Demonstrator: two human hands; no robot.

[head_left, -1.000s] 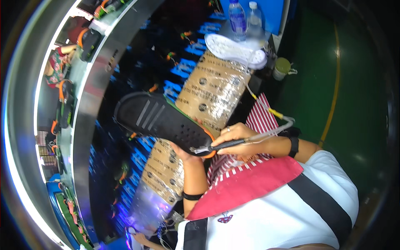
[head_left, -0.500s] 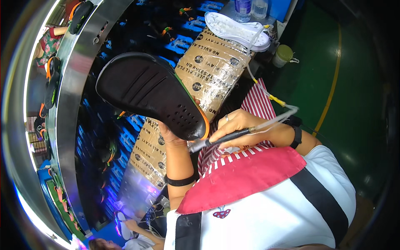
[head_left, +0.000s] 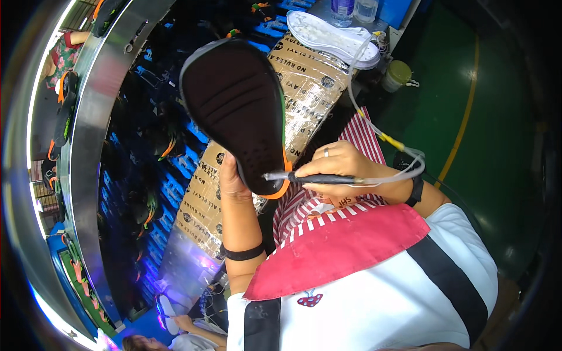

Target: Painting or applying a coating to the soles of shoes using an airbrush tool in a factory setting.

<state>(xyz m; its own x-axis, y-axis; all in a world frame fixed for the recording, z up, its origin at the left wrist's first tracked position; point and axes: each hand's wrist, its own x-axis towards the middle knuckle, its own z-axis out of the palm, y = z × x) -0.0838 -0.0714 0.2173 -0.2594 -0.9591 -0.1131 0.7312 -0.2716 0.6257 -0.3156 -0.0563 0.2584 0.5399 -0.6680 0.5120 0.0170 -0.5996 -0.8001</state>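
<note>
My left hand (head_left: 232, 178) is wrapped round the side of a large dark shoe sole (head_left: 234, 96) near its narrow heel end. Part of the hand is hidden behind it. The sole has curved grooves across its wide part, small holes at the heel, and an orange and green edge. Closed round a black-handled glue brush (head_left: 328, 178), my right hand (head_left: 339, 164) wears a ring. A clear tube (head_left: 404, 175) runs from the brush's back end. The brush's pale tip lies over the heel area; whether it touches cannot be made out.
Brown cardboard (head_left: 216, 199) under clear wrap lies beneath the sole. A white sole (head_left: 331, 41) and bottles (head_left: 342, 11) are at the far right, above a green-lidded cup (head_left: 398, 76). Leftward, a metal rail (head_left: 93, 117) borders a dark and blue conveyor. Another person (head_left: 190, 333) works at lower left.
The sole has swung more upright and moved right. The brush tip has gone from beside the heel's end to over the heel's surface. My left forearm has shifted slightly left.
</note>
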